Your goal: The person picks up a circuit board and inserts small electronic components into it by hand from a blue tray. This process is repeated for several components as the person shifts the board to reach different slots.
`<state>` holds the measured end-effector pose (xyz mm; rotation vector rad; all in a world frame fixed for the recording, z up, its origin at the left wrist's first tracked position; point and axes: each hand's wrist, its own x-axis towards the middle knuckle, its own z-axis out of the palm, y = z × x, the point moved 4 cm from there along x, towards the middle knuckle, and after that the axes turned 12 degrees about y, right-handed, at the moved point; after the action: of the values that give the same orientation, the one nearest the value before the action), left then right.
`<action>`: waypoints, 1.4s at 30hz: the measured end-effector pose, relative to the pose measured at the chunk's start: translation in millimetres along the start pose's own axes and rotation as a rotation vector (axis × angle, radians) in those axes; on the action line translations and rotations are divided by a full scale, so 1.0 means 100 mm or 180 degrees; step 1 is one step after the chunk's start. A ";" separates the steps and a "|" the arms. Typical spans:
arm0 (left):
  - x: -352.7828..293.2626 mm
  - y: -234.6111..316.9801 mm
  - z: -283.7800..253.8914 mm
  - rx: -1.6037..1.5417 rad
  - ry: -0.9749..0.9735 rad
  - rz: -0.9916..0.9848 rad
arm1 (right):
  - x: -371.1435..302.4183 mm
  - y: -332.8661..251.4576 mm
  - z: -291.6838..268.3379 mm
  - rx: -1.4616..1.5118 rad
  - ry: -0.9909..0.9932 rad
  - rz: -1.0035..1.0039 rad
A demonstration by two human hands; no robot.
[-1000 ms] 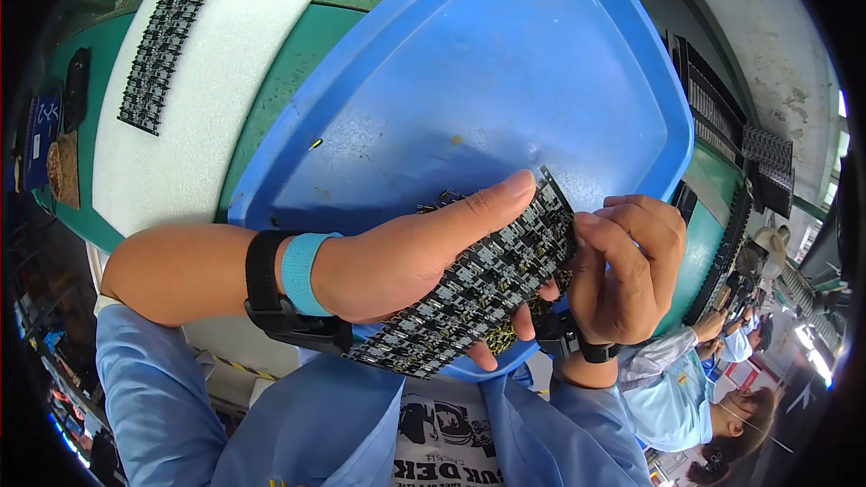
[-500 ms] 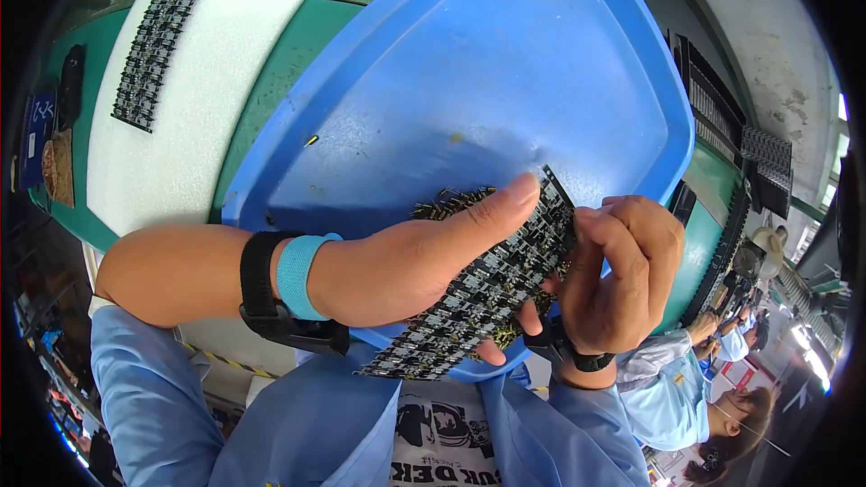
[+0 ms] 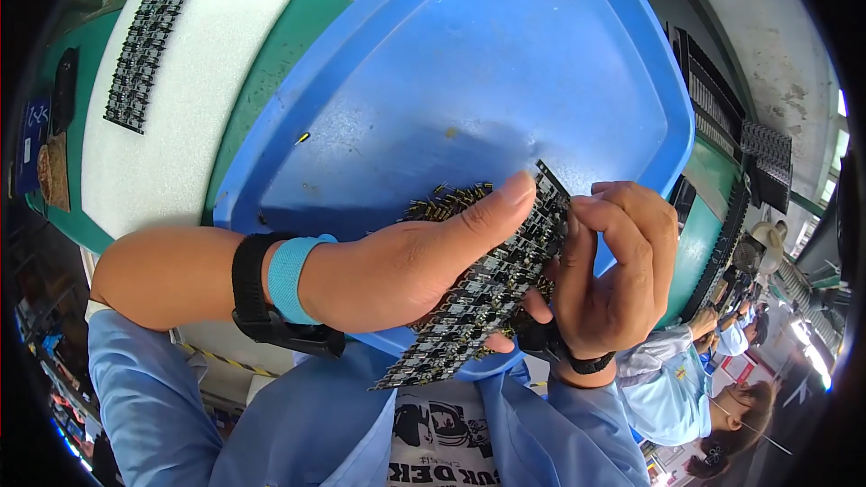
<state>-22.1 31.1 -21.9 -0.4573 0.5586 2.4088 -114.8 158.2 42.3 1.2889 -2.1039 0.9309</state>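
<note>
We hold a long black circuit board strip (image 3: 478, 302) close to our chest, tilted, with both hands. Our left hand (image 3: 397, 266) wraps its fingers around the strip, thumb lying flat on top. Our right hand (image 3: 613, 275) curls its fingers tight on the strip's far end. Behind it sits a big blue tray (image 3: 505, 63) on the green worktop (image 3: 271, 72). Farther left, another strip (image 3: 153, 41) lies on white foam (image 3: 207, 117).
</note>
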 end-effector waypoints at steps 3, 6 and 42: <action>0.00 0.01 0.01 -0.0069 0.0054 -0.0113 | 0.01 0.00 -0.02 0.0002 -0.0058 -0.0128; -0.03 0.03 0.04 -0.0064 0.0056 -0.0254 | 0.00 0.05 -0.05 0.0287 -0.0135 0.0293; -0.01 0.04 0.04 0.0215 -0.0008 -0.0173 | 0.05 0.06 -0.18 0.0893 -0.0430 0.0314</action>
<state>-24.7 29.3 -16.7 -0.4348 0.6166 2.3309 -121.4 170.9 55.9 1.4300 -2.2158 1.2498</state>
